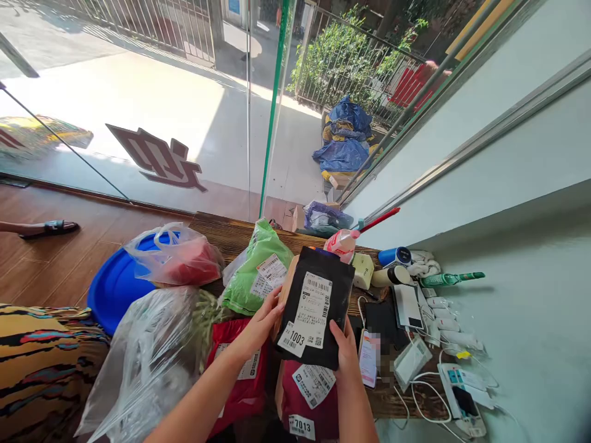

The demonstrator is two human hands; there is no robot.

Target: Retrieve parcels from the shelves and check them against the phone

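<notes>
Both hands hold a flat black parcel (pixel 339 277) with a white shipping label marked 1003. My left hand (pixel 269 317) grips its left side, where a tan edge like cardboard shows along the parcel. My right hand (pixel 345 347) is closed on the lower right edge, thumb on top. Below it lies a dark red parcel (pixel 295 384) with labels, one marked 7013. A bright red bag (pixel 252 375) with labels sits beneath my left forearm. Just behind the left hand stands a green plastic parcel (pixel 252 271) with a white label.
At left are a blue basin (pixel 108 289), a clear bag with something red (pixel 194 261) and a large clear plastic bag (pixel 152 344). On the wooden table (pixel 221 231), a phone (pixel 368 357), cables, a power strip (pixel 462 394) and a green bottle (pixel 438 280) lie right. Glass panes stand beyond.
</notes>
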